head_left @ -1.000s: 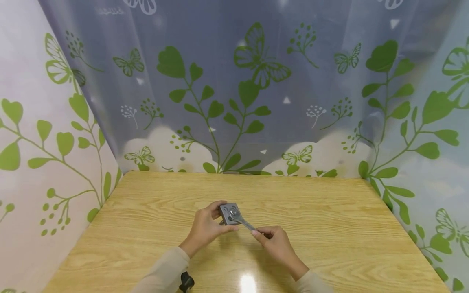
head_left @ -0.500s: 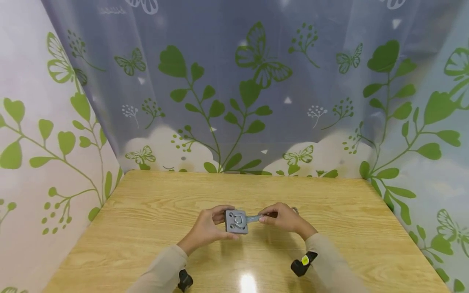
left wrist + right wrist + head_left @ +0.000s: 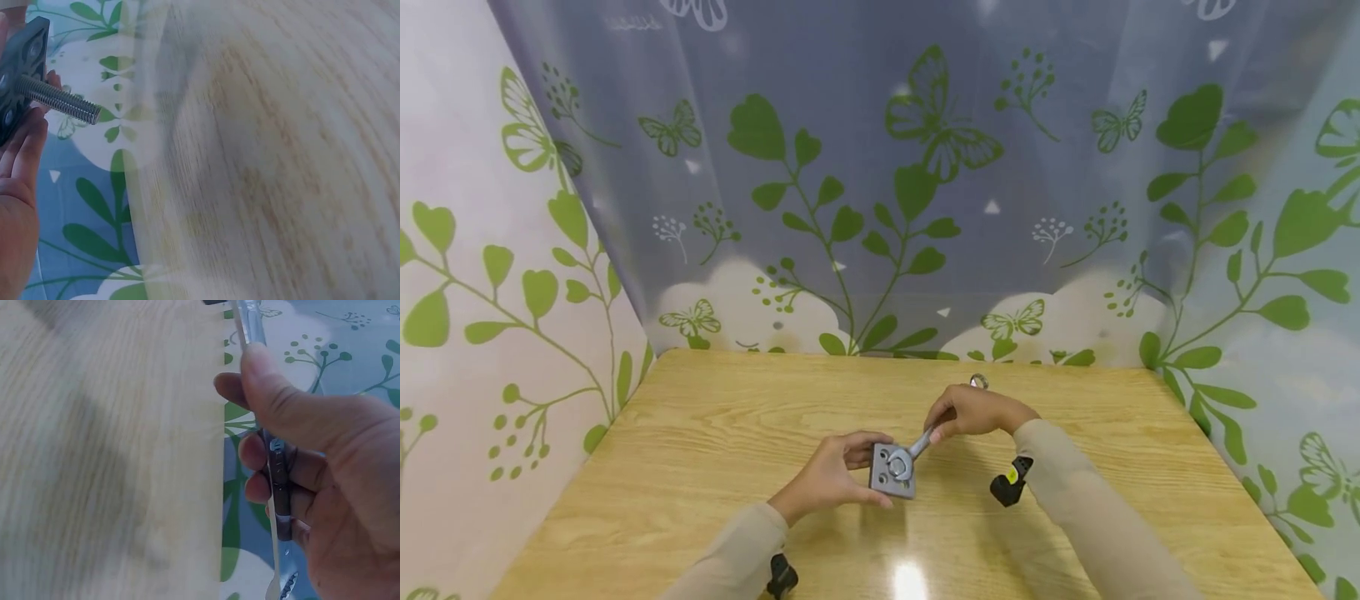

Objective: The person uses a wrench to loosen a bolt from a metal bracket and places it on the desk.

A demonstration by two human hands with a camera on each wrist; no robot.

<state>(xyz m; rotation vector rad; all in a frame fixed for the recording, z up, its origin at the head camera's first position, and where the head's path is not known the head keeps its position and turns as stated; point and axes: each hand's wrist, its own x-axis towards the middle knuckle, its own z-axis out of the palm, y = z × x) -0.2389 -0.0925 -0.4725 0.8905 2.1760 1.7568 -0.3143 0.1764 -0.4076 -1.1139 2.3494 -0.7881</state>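
A square grey metal plate (image 3: pixel 883 483) with corner holes is held up above the table by my left hand (image 3: pixel 829 473), fingers along the top and thumb along the lower edge. In the left wrist view, a threaded bolt (image 3: pixel 65 103) sticks out of the plate's back. My right hand (image 3: pixel 973 410) grips a combination wrench (image 3: pixel 919 445) by its shank; thumb and curled fingers around it show in the right wrist view. The wrench's open end sits around the bolt's head (image 3: pixel 897 467) on the plate's face. Its ring end (image 3: pixel 978 381) pokes out beyond the right hand.
The wood-grain table (image 3: pixel 700 417) lies beneath both hands. A patterned curtain (image 3: pixel 850 167) with leaves and butterflies rises along its back and sides. Black wrist cameras (image 3: pixel 1011 482) are strapped near both sleeves.
My right hand has swung the wrench from lower right of the plate, through level, to upper right. The left hand and plate have shifted slightly right and down.
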